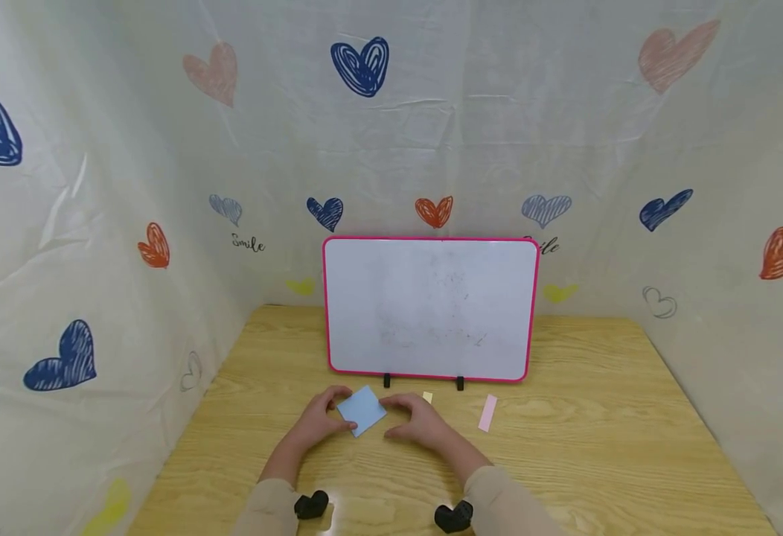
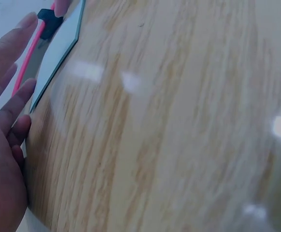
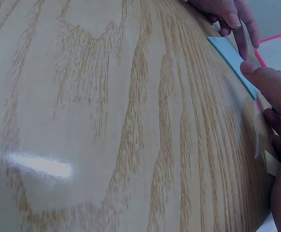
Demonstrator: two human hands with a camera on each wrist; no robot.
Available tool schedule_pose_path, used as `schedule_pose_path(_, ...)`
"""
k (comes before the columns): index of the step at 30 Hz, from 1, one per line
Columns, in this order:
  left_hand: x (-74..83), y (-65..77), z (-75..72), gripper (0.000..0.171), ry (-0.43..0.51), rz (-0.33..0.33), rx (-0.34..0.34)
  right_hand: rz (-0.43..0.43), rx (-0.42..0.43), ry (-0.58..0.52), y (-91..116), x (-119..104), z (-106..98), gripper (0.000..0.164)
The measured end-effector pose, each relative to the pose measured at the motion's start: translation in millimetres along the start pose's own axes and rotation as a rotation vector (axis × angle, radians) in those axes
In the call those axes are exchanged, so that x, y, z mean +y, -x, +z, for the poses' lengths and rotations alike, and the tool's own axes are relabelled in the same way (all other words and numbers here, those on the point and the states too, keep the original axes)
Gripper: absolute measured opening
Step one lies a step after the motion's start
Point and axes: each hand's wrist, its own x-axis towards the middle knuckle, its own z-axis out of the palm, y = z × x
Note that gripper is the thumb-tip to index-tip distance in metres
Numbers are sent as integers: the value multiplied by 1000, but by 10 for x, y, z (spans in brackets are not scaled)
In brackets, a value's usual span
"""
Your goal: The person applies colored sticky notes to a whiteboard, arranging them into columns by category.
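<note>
A light blue square sticky note pad [image 1: 362, 410] lies turned cornerwise on the wooden table, in front of the whiteboard. My left hand [image 1: 318, 419] holds it at its left corner, the thumb on the lower edge and the index finger at the upper-left edge. At the opposite corner, my right hand [image 1: 423, 421] has its fingertips close to the pad, with thumb and fingers apart. The left wrist view shows only the thin side of the blue pad [image 2: 58, 53] beside the fingers. Seen from the right wrist, the pad [image 3: 233, 63] lies between both hands.
Behind the hands stands a whiteboard [image 1: 432, 309] with a pink frame on black feet [image 1: 460, 383]. A pink paper strip [image 1: 488, 413] lies to the right, and a small yellow piece [image 1: 428, 397] shows partly behind my right hand. Heart-printed curtains surround the table [image 1: 599, 417].
</note>
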Motion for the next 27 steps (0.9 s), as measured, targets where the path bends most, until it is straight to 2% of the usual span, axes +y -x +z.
schedule_pose_path(6,10,36,-2,59,-60,-13,-1,-69,34,137,4,4,36,53)
schedule_pose_path(11,5,47,-1,61,-128,-10,-19,-108,59,187,-8,23,53,50)
schedule_pose_path(17,-4,54,-10,66,-220,-5,-83,-121,63,223,-13,29,67,43)
schedule_pose_path(22,-15,62,-11,66,-226,15,-113,-132,67,247,-14,40,80,40)
schedule_pose_path(27,-35,52,-6,64,-230,44,-116,-117,76,234,-9,56,90,39)
